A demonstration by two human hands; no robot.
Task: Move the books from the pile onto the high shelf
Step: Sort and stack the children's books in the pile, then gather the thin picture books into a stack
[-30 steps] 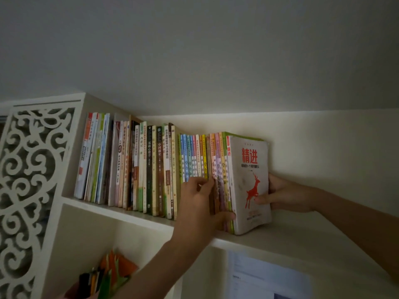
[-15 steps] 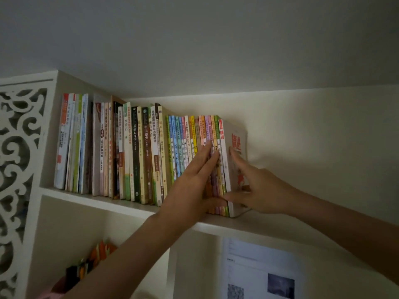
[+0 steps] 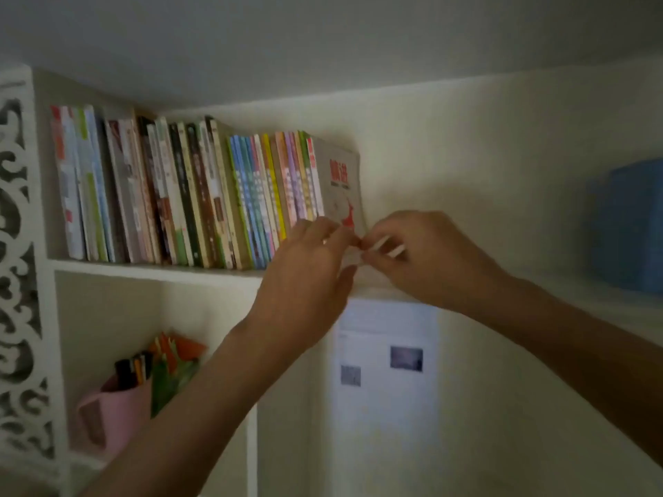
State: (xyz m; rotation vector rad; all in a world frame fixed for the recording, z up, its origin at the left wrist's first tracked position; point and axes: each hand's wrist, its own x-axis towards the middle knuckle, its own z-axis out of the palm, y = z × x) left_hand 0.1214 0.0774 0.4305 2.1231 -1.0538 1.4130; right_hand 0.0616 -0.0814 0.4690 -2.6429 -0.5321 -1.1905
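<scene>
A row of upright books (image 3: 201, 195) fills the left part of the high shelf (image 3: 150, 270). The last one on the right is a white book with a red deer on its cover (image 3: 341, 181), leaning against the row. My left hand (image 3: 308, 278) and my right hand (image 3: 427, 260) hover in front of that book's lower edge, fingertips almost meeting. Both hands' fingers are loosely bent and nothing shows between them. Motion blur hides whether either hand touches the book. The pile is out of view.
A blue box (image 3: 628, 224) stands on the shelf at far right. Below the shelf a compartment holds a pink holder with pens (image 3: 118, 407) and orange paper. A printed sheet (image 3: 387, 356) hangs on the wall. A carved white side panel (image 3: 18, 245) borders the left.
The white deer book went from held at an angle to pushed flush against the row. Both hands have since come off the books and drawn together in front of the shelf edge.
</scene>
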